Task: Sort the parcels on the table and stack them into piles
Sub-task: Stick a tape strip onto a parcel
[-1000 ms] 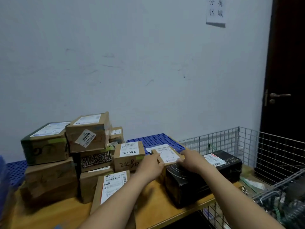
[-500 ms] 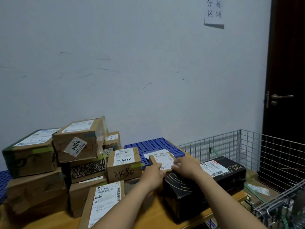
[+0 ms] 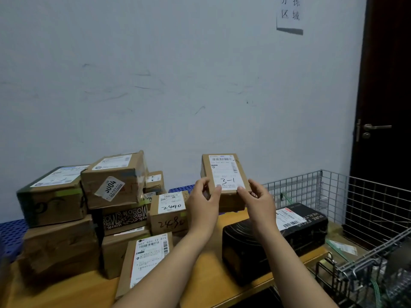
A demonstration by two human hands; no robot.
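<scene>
The 3-1 parcel (image 3: 224, 181) is pinched at its near end by left hand (image 3: 203, 201) and right hand (image 3: 258, 196); recommend lowering it flat and square onto its matching pile.

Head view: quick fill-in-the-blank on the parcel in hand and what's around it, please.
1. The left hand and right hand hold up a small parcel with ____ handwritten on its label.
2. The cardboard box beside the left hand has ____ handwritten on its label.
3. The black box on the table lies beneath the ____ forearm.

Missing words: 3-1; 2490; right.
</scene>
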